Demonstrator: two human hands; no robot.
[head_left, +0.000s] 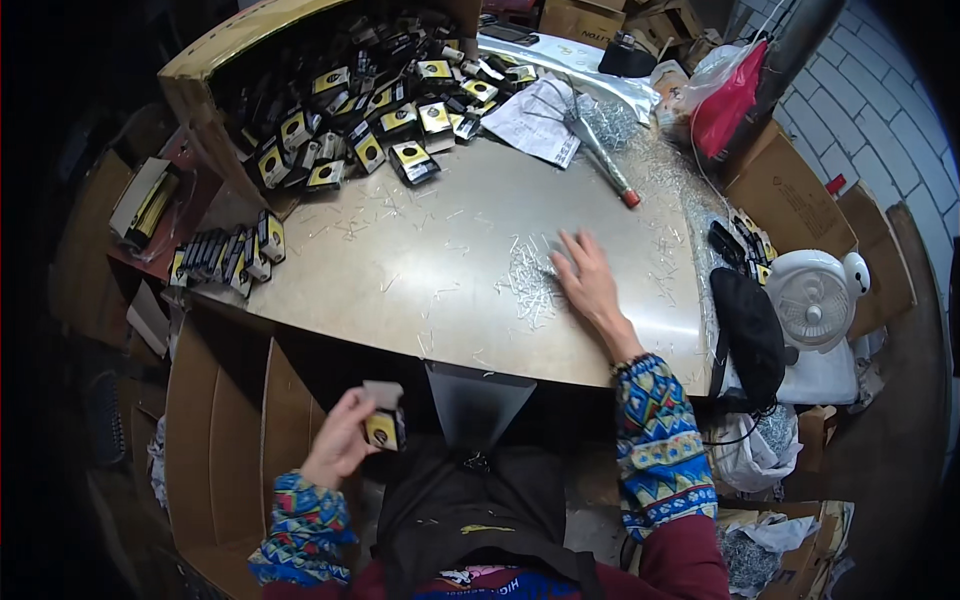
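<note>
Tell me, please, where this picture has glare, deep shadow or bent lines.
Head view: pale glare on the tabletop, near the small metal pieces; same view: deep shadow under its front edge, black corners; same view: that edge bows and the white brick wall leans, fitting fisheye distortion.

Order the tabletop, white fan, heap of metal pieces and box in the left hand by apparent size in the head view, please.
1. Tabletop, by far
2. White fan
3. Heap of metal pieces, loosely spread
4. Box in the left hand
</note>
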